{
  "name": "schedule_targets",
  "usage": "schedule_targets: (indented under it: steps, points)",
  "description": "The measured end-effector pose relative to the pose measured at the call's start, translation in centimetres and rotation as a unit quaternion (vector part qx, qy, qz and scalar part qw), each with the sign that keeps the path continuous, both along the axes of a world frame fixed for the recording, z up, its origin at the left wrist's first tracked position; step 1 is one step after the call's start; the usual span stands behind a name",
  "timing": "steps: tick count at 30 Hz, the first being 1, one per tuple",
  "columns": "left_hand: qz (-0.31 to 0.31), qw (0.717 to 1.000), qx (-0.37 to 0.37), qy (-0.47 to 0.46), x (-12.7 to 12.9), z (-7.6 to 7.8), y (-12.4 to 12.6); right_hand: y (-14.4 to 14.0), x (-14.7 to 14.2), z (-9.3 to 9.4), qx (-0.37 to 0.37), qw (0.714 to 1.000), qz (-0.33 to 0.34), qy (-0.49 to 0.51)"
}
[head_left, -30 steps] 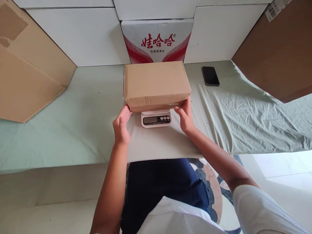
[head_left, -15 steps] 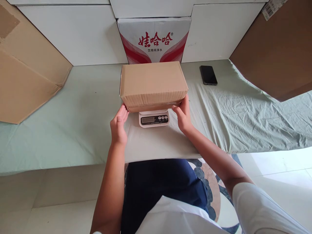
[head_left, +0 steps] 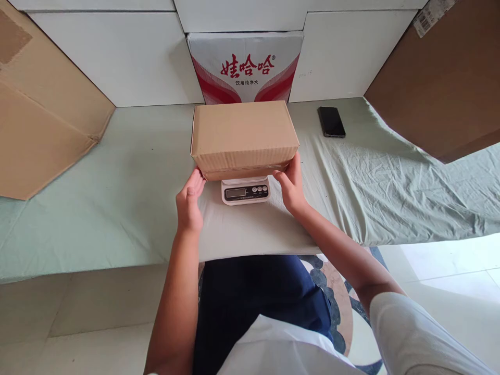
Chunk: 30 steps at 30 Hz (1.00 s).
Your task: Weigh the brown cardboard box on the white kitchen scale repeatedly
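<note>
A: Where does the cardboard box (head_left: 244, 138) sit?

B: On the small white kitchen scale (head_left: 246, 190), dead centre on the pale green cloth (head_left: 117, 198) that covers the table. The box hides most of the scale; only its front strip with the display and buttons shows at the box's 6 o'clock.

A: And the hands?

B: The left hand (head_left: 189, 200) is at the box's 7 o'clock, palm turned inward, fingers loosely spread, the fingertips at the lower left corner of the box. Whether they press it or only brush it, I cannot tell. It grips nothing. The right hand (head_left: 291, 185) is at 5 o'clock, fingers curved and partly open, touching the lower right corner of the box. It does not close around anything either.

A: What lies around?

B: At the box's 12 o'clock, just behind it, a white carton with red print (head_left: 245, 67) stands against the white wall blocks (head_left: 117, 57). At 2 o'clock a black phone (head_left: 331, 122) lies flat on the cloth, well apart from the right hand. A large flattened carton (head_left: 42, 120) leans at 9 o'clock, and a brown board (head_left: 441, 83) leans at 3 o'clock.

A: Anything in the way?

B: Between the two hands, only the front of the scale.
</note>
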<state>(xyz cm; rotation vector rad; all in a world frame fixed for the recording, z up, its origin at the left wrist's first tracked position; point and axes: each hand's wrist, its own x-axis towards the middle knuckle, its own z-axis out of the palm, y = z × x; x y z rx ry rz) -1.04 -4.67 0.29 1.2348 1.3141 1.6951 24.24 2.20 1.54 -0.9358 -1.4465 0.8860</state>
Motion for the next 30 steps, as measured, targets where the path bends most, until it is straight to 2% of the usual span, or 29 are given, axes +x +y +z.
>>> schedule_targets:
  steps: [6, 9, 12, 13, 15, 18, 21, 22, 25, 30]
  points:
    - [0.005, 1.000, -0.001, 0.007, 0.2, 0.2, 0.5, 0.0, 0.0, -0.1, -0.004, 1.000, 0.001, 0.010]
    - [0.048, 0.997, 0.048, 0.041, 0.4, 0.7, -0.6, 0.0, 0.1, -0.1, 0.001, 1.000, 0.006, 0.016]
    - [0.079, 0.974, 0.145, 0.153, 0.9, 0.3, -4.6, 0.0, 0.1, 0.2, 0.001, 1.000, 0.001, 0.020]
    - [0.052, 0.959, 0.178, 0.215, 1.1, -0.2, -6.7, 0.0, 0.1, 0.3, -0.003, 1.000, -0.001, 0.024]
    - [-0.060, 0.919, 0.207, 0.331, 1.5, -1.6, -11.6, 0.0, 0.1, 0.5, -0.011, 0.999, -0.005, 0.032]
    - [-0.234, 0.851, 0.060, 0.467, 1.9, -4.2, -19.4, -0.1, 0.1, 0.5, -0.013, 0.999, -0.007, 0.034]
    - [-0.292, 0.804, -0.012, 0.518, 1.5, -6.5, -25.6, 0.0, 0.2, 0.3, -0.011, 0.999, -0.002, 0.041]
    - [-0.278, 0.805, -0.016, 0.523, 1.2, -7.1, -26.9, 0.1, 0.3, 0.2, -0.010, 0.999, 0.000, 0.047]
    - [-0.298, 0.782, 0.009, 0.548, 0.6, -8.0, -29.0, 0.3, 0.5, 0.0, -0.008, 0.998, 0.006, 0.063]
    - [-0.303, 0.756, -0.011, 0.581, 0.6, -7.9, -28.8, 0.4, 0.5, 0.0, -0.006, 0.998, 0.012, 0.065]
